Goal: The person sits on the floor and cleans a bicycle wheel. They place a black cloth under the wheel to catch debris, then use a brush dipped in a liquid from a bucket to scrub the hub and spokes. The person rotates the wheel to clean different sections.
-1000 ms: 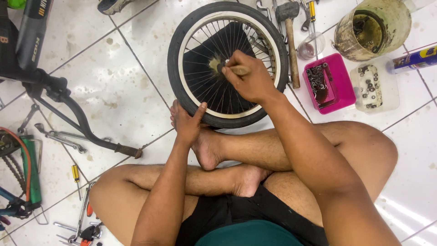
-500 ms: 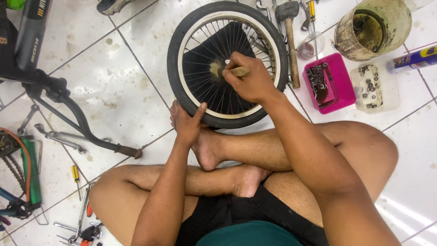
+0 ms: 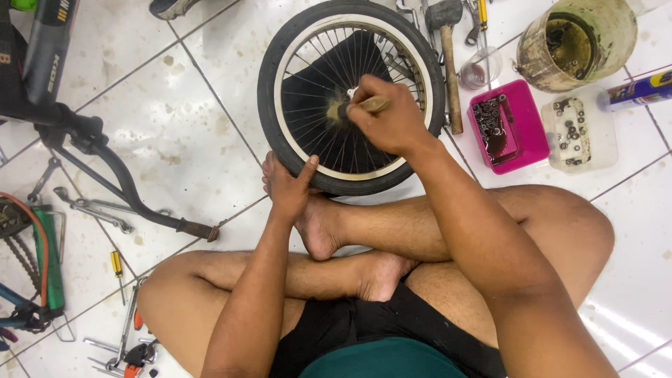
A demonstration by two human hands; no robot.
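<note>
Sitting cross-legged on the tiled floor point(image 3: 182, 133), the person has a small bicycle wheel point(image 3: 350, 94) lying flat just ahead of the feet — close enough that both hands reach it w/o leaning.

The left hand point(image 3: 288, 187) presses on the near-left part of the tyre, thumb up against the rubber, fingers draped over the edge; it looks like a brace so the wheel can't slide or turn. Grip there is loose, more a clamp of palm and thumb than a full fist.

The right hand point(image 3: 387, 115) is over the wheel's centre, fingers curled tight round the wooden handle of a small brush point(image 3: 341, 110), bristles pointing left at the hub and spokes.

Right of the wheel: a hammer point(image 3: 448, 56) lying alongside the rim, a pink tray point(image 3: 521, 143) w/ small metal parts, a clear tub of bolts point(image 3: 579, 133), and a grimy bucket point(image 3: 577, 42) beyond. Left of the wheel — a black bike frame point(image 3: 105, 164) and scattered wrenches point(image 3: 94, 210).
</note>
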